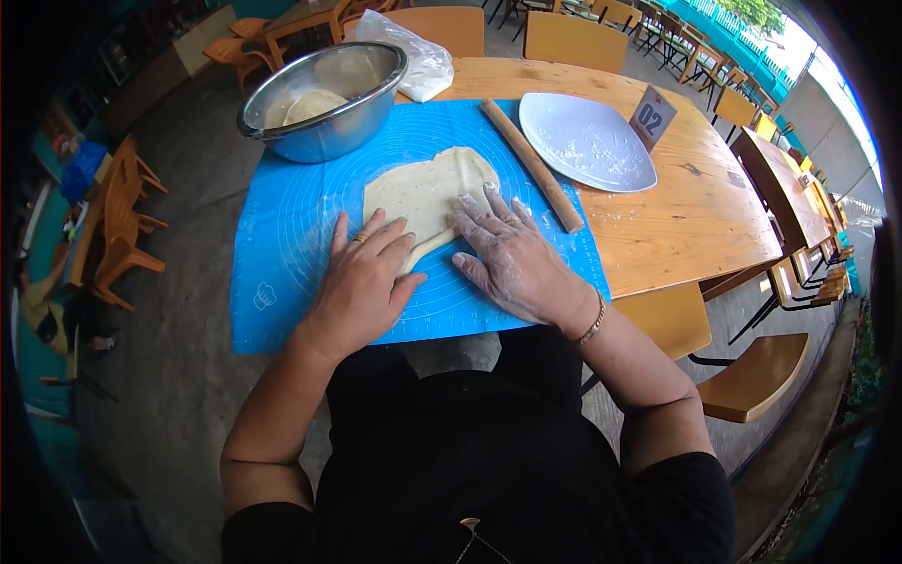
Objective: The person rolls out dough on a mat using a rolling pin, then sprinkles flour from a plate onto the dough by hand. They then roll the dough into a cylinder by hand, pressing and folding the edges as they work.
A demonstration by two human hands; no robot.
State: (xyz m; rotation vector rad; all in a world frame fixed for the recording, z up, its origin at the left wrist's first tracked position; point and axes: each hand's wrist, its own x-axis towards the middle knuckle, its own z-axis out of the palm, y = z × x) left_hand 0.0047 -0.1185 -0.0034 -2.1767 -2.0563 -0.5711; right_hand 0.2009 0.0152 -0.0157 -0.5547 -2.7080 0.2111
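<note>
A flattened sheet of dough (pixel 421 193) lies on a blue baking mat (pixel 282 226) with printed circles. Its near edge looks folded or rolled over into a narrow strip between my hands. My left hand (pixel 362 282) rests on the dough's near left side, fingers stretched forward and thumb apart. On the near right side, my floury right hand (pixel 512 258) lies with its fingers extended over the edge; the fingertips touch the dough. A wooden rolling pin (pixel 532 164) lies on the mat just beyond my right hand.
A metal bowl (pixel 338 136) with dough inside stands at the back left, beside a plastic bag (pixel 423 70) of white powder. A white plate (pixel 587 141) dusted with flour and a "02" table sign (pixel 653 117) are on the right. Chairs (pixel 756 376) surround the wooden table (pixel 695 207).
</note>
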